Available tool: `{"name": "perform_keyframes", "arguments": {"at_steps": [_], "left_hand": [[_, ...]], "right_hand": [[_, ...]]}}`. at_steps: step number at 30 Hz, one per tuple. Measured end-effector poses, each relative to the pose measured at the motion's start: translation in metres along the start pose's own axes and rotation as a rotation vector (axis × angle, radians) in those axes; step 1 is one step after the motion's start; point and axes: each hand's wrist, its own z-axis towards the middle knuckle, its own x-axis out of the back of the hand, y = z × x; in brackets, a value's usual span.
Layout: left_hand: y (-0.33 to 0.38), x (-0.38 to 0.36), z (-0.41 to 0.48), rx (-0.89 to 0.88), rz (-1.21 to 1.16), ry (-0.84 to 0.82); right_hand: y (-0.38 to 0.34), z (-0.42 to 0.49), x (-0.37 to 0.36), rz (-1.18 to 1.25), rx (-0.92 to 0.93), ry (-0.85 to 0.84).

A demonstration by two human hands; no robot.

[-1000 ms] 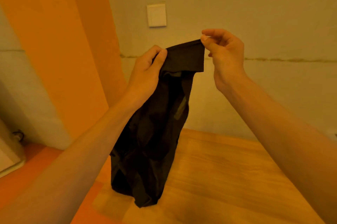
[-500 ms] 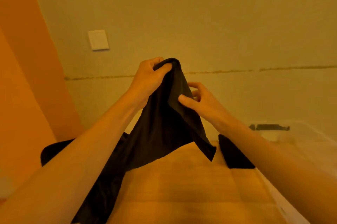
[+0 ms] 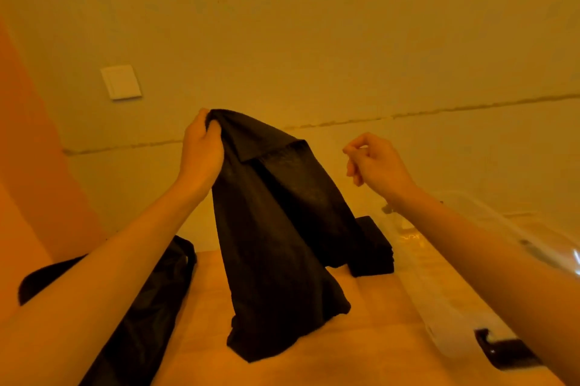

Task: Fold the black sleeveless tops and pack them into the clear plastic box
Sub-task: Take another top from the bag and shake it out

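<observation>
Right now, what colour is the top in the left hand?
Plain black top, best seen in the head view.

Clear box [image 3: 452, 316] cut off rt edge, folded stack [image 3: 375, 250] part-hidden

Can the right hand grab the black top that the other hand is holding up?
Probably yes. The right hand holds nothing and is level with the top, which the left hand pinches; only open air lies between them.
</observation>
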Motion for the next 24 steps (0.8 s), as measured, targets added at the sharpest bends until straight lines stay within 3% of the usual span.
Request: {"name": "perform_keyframes", "arguments": {"at_steps": [3, 6, 10, 15, 21, 24], "left_hand": [[-0.004, -0.001, -0.014, 0.008, 0.049, -0.116], [0.001, -0.002, -0.025, 0.027, 0.082, -0.161], [0.002, 0.01, -0.03, 0.117, 0.139, -0.189], [-0.029, 0.05, -0.022, 0.033, 0.341, -0.15], [-0.043, 0.033, -0.042, -0.041, 0.185, -0.574], [-0.048, 0.002, -0.048, -0.107, 0.042, -0.545]], "right_hand": [[-0.016, 0.001, -0.005, -0.215, 0.034, -0.278], [-0.02, -0.016, -0.047, -0.199, -0.004, -0.542], [-0.004, -0.017, -0.088, -0.085, 0.128, -0.418], [-0.006, -0.001, -0.082, 0.277, -0.013, -0.257], [-0.038, 0.005, -0.08, 0.044, 0.005, -0.437], [-0.041, 0.007, -0.077, 0.049, 0.03, -0.447]]}}
